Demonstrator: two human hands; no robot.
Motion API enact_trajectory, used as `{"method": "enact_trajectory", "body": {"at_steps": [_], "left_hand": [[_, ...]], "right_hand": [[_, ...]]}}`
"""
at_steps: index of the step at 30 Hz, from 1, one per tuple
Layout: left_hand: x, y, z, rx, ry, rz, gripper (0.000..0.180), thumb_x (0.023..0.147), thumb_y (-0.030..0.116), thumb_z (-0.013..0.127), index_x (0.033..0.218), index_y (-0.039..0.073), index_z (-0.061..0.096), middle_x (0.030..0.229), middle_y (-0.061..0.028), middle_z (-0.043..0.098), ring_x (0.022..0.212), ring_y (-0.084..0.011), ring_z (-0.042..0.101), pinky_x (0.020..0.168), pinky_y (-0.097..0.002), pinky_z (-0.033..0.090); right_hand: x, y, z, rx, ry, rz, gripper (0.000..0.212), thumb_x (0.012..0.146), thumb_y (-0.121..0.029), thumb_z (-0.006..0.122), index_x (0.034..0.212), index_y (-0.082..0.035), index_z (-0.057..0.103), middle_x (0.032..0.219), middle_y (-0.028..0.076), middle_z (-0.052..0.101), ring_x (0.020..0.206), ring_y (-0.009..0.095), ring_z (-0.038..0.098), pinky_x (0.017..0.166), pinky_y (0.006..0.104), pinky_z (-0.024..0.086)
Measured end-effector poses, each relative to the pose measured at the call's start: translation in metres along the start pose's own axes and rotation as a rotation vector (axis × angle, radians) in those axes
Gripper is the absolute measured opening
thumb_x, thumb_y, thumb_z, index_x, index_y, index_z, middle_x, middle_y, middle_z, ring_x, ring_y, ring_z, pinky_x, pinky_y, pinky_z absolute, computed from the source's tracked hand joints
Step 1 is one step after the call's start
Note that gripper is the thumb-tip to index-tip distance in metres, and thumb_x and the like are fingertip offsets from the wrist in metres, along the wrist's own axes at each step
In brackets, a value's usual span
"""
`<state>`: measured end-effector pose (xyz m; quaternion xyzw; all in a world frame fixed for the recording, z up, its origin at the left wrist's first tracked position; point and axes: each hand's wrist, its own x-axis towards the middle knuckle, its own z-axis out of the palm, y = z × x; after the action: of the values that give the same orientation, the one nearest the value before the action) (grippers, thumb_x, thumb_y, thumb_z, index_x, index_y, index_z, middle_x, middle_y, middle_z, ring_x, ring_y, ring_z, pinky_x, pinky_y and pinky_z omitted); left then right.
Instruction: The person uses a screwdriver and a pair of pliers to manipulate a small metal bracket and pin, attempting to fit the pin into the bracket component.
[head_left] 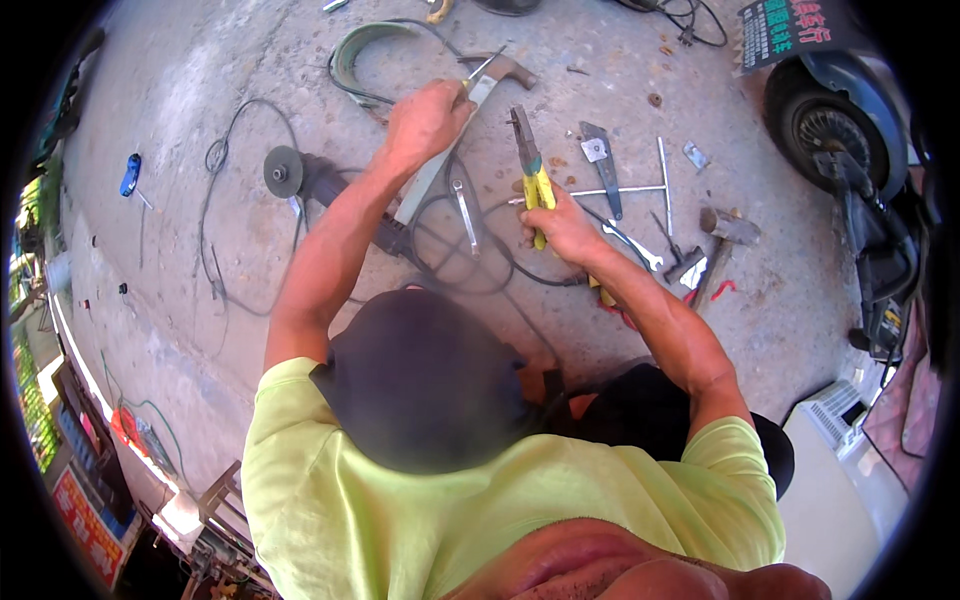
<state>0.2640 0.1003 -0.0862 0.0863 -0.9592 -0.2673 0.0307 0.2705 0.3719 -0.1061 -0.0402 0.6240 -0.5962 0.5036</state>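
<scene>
My left hand (430,115) is closed round a thin pointed tool (487,63) with a bit of yellow at its base; most of it is hidden in my fist. Just beside that hand, a long, pale flat bar (440,165) slants down the floor, and a brown hammer head (512,71) shows at its far end. In my right hand (558,222) is a pair of pliers (530,160) with yellow and green handles, its jaws pointing away from me. Between the hands lies a ring spanner (465,215). An angle grinder (325,185) rests under my left forearm.
On the right are a T-handle wrench (662,175), a dark flat blade (603,170), an open-end spanner (640,250) and a hammer (728,228). Black cables (205,200) loop over the concrete. A scooter wheel (835,130) stands far right. A blue-handled tool (131,175) lies left.
</scene>
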Motion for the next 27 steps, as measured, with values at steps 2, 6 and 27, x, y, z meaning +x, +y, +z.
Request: {"method": "enact_trajectory", "body": {"at_steps": [2,6,27], "left_hand": [[0.025,0.003,0.003,0.084,-0.032,0.032,0.029,0.093,0.03,0.064,0.105,0.004,0.069,0.102,-0.0204,0.072,0.096,-0.0419,0.069,0.083,-0.052,0.054],[0.059,0.006,0.017,0.238,-0.154,0.042,0.028,0.092,0.029,0.062,0.106,0.006,0.07,0.109,-0.0196,0.072,0.1,-0.0411,0.069,0.085,-0.051,0.055],[0.076,0.002,0.031,0.302,-0.22,-0.041,0.03,0.09,0.028,0.064,0.109,0.007,0.073,0.105,-0.0202,0.074,0.103,-0.0395,0.07,0.089,-0.0507,0.055]], "right_hand": [[-0.002,-0.001,-0.005,-0.02,0.013,-0.003,0.05,0.089,-0.003,0.059,0.137,0.001,0.047,0.086,0.005,0.059,0.069,0.016,0.059,0.063,0.0339,0.053],[-0.003,0.007,-0.014,0.022,0.076,-0.044,0.049,0.085,-0.011,0.06,0.132,-0.001,0.054,0.088,0.007,0.061,0.066,0.016,0.061,0.059,0.0325,0.05],[-0.009,-0.005,-0.014,-0.024,0.107,-0.01,0.054,0.08,-0.014,0.061,0.132,0.0,0.056,0.084,0.009,0.062,0.067,0.018,0.063,0.062,0.0328,0.05]]}}
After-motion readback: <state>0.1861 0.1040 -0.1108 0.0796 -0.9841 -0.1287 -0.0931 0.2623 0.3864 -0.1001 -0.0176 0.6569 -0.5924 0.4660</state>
